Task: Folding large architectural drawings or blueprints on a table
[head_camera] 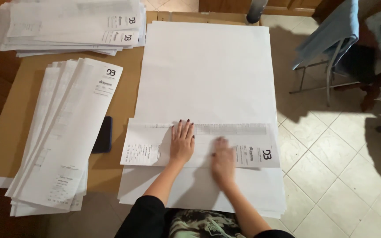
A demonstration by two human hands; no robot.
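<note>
The left hand (182, 142) lay flat and open, fingers spread, pressing down on a folded paper strip (155, 145) that ran crosswise over the near part of a big stack of white sheets (208, 70). It gripped nothing; its palm and fingertips simply rested on the strip, near the fold's upper edge. The right hand (222, 159) was just beside it, also palm down on the same strip, but blurred, so I could not tell how far its fingers were spread; it seemed flat rather than closed on anything. The strip carried small print and a dark mark at its right end. The big stack covered much of the brown counter (126, 88) and overhung its near edge. To the left lay a fanned pile of folded strips (62, 132), slanting away, and a dark phone (102, 135) sat between that pile and the big stack, partly tucked under the strip's left end. Another pile of folded papers (71, 24) lay at the far left corner. A chair with blue cloth (331, 35) stood on the tiled floor (331, 176) to the right.
</note>
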